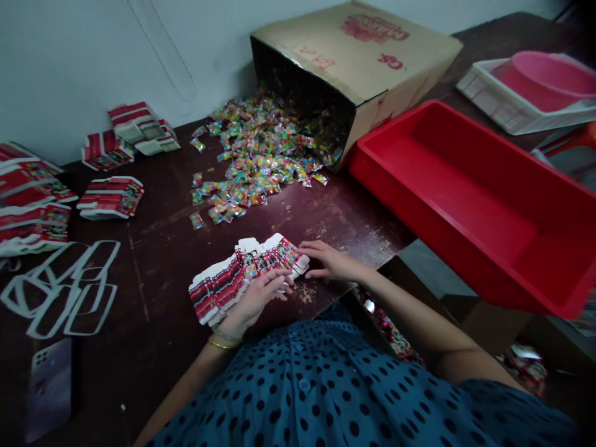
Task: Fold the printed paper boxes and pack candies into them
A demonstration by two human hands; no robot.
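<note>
A fanned row of flat red-and-white printed candy cartons (218, 287) lies on the dark table in front of me. My left hand (261, 299), with bangles at the wrist, rests along their near edge, its fingers stretched toward the right end. At that right end is my right hand (331, 262), fingers apart and their tips beside or touching the last carton. Neither hand shows a firm grip. Beyond the cartons, a heap of small clear packets of colourful candy (261, 155) spills from a cardboard box (363, 49) lying on its side.
A red plastic tub (465, 198) juts over the table's right edge. Behind it sits a white crate (516, 112) with a pink basin (549, 71). Bundled cartons (112, 197) stand at left, near pale bands (69, 292) and a phone (50, 388). Below the edge are filled boxes.
</note>
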